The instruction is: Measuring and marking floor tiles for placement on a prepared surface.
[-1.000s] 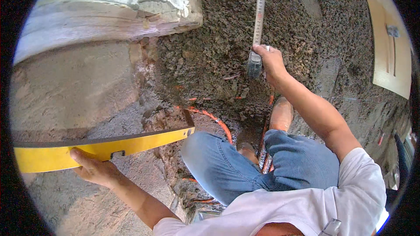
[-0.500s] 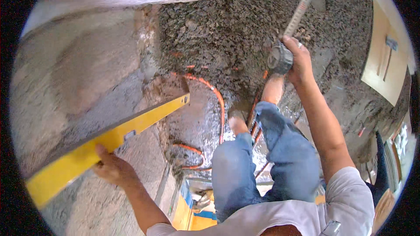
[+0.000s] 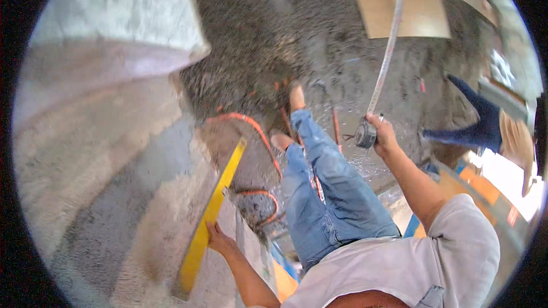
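Observation:
My left hand (image 3: 221, 240) is closed around the middle of a long yellow spirit level (image 3: 212, 208). The level slants over the rough wall surface, its far end near the wet floor. In my right hand (image 3: 385, 137) is a tape measure (image 3: 365, 135), gripped by its round dark case. Its pale blade (image 3: 387, 60) is pulled out and stretches up and away, curving slightly. The blade's far end reaches over a plywood sheet (image 3: 408, 23); whether it touches the sheet I cannot tell.
Orange tubing (image 3: 251, 121) loops out of the muddy wet floor (image 3: 319, 40) beside my feet. At the upper left a pale block-like ledge (image 3: 125, 17) juts over the rough wall (image 3: 85, 120). Another person in dark blue trousers (image 3: 479, 117) is at the right.
My view has swung toward the right. The level has turned steeper in my left hand. My right hand with the tape measure appears lower, and the other person shows more.

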### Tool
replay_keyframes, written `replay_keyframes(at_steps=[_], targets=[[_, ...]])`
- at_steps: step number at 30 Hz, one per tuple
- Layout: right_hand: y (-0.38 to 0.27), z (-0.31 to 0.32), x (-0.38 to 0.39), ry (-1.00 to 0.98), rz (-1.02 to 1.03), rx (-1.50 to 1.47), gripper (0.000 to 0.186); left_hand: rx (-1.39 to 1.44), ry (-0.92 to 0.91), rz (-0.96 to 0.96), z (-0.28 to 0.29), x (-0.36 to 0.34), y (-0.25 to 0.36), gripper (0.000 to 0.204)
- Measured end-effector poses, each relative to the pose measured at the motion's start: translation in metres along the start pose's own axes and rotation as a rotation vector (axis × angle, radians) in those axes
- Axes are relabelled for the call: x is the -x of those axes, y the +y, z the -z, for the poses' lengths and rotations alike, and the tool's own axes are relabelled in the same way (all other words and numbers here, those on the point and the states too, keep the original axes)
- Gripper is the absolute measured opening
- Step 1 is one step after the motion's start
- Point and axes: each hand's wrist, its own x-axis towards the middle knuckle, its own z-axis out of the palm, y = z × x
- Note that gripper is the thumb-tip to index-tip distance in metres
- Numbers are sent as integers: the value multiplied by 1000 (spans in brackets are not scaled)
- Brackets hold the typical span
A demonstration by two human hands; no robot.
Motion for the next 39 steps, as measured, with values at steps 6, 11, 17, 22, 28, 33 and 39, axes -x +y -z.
replay_keyframes(at_steps=[6, 11, 17, 22, 28, 33, 39], targets=[[-14, 48, 91, 73, -35, -209, 14, -4, -101, 172, 23, -2, -21, 48], [-22, 61, 128, 76, -31, -295, 15, -2, -50, 341, 20, -2, -3, 53], [-36, 64, 139, 15, 29, -348, 15, 42, -97, 516, 46, -10, 4, 54], [-60, 72, 139, 2, 6, -337, 15, -17, -80, 526, 62, -11, 19, 50], [-103, 61, 120, -32, 44, -312, 17, 2, -76, 646, 32, 21, 28, 35], [-162, 35, 99, -296, 143, -245, 20, -146, -810, 270, -194, 195, 109, 44], [-245, 30, 64, -349, 270, 41, 19, -191, -1174, -8, -404, 389, 198, 27]])
